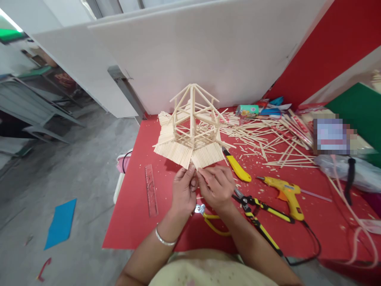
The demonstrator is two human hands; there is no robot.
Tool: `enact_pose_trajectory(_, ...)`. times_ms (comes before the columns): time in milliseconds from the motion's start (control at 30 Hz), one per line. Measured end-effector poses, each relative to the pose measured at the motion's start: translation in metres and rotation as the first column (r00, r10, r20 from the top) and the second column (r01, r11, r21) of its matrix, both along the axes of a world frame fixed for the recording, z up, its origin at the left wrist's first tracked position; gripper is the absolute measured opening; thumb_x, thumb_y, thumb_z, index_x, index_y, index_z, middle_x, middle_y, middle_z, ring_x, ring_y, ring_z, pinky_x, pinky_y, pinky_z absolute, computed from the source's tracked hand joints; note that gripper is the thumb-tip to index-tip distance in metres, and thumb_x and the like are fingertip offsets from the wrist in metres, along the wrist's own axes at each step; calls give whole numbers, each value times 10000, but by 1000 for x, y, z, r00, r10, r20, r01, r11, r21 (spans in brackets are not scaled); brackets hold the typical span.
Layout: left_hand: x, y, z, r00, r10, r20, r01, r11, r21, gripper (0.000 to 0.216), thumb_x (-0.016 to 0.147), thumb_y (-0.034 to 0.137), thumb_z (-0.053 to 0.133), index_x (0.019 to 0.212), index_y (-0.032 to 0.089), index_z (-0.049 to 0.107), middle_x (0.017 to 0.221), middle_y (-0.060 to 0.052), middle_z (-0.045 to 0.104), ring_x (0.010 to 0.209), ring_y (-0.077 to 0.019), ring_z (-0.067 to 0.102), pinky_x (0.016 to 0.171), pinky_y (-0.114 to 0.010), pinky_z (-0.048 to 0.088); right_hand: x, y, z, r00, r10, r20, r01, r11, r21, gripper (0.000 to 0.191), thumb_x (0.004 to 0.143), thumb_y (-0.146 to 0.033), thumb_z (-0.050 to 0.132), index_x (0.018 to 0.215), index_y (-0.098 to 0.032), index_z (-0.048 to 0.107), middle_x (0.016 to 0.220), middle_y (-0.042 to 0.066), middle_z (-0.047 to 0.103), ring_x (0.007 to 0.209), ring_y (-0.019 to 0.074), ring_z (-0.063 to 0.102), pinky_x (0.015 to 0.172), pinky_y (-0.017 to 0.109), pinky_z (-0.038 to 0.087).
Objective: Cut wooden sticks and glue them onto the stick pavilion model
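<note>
A model built from thin wooden sticks [192, 119] stands on the red table, with an open frame on top and a skirt of sloping stick panels around its base. At its front corner, where two panels meet, my left hand [185, 188] pinches the lower edge. My right hand [216, 186] is closed beside it, thumb and fingertips at the same corner. The fingers hide whatever small piece may lie between them. Just under my hands lie scissors with yellow handles [216, 228], partly covered by my right arm.
Around the model on the red table [127, 214] are a clear ruler [151, 190], a yellow utility knife [240, 169], black-and-yellow cutters [262, 230] and a yellow glue gun [293, 198] with a cord. Loose sticks [268, 139] spread behind right. A white board [202, 59] rises behind.
</note>
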State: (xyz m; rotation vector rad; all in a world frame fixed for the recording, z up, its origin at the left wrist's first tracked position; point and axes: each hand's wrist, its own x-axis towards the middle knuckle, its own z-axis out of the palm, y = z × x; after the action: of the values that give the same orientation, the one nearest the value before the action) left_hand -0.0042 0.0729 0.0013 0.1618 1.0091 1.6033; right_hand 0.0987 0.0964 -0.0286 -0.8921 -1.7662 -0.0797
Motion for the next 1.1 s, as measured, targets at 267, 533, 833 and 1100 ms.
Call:
enact_pose_trajectory(267,0,0,1,1000,0,-5,0,1000,-9,381,636,297,914,709,161,565,553,83,506,446,-16,405,428,-150,297,-1,2,6,1000,-15,-5,15,999,29,337,801,-129,770,1114,-200,666,876,44,747,822,182,641,812,346,517)
enact_pose_trajectory(533,0,1,0,1000,8,2,-8,1000,-3,377,626,291,922,720,155,584,554,81,507,444,-16,396,424,-143,302,-1,2,5,1000,-17,-2,17,999,37,316,804,-132,772,1097,-192,671,866,40,745,811,176,637,805,343,509)
enact_pose_trajectory(833,0,0,-3,1000,8,3,-8,1000,11,330,652,272,905,722,153,605,562,69,521,442,-20,404,424,-154,294,-1,1,3,1000,-7,-12,7,1000,27,296,801,-124,772,1072,-205,684,871,40,747,812,181,638,800,349,515)
enact_pose_trajectory(1100,1,-2,-2,1000,7,7,-7,1000,15,336,646,271,908,718,154,602,555,68,515,447,-24,394,422,-149,292,-1,0,0,1000,4,-15,-4,1000,6,270,812,-121,754,1055,-222,697,872,34,745,825,179,638,817,351,517)
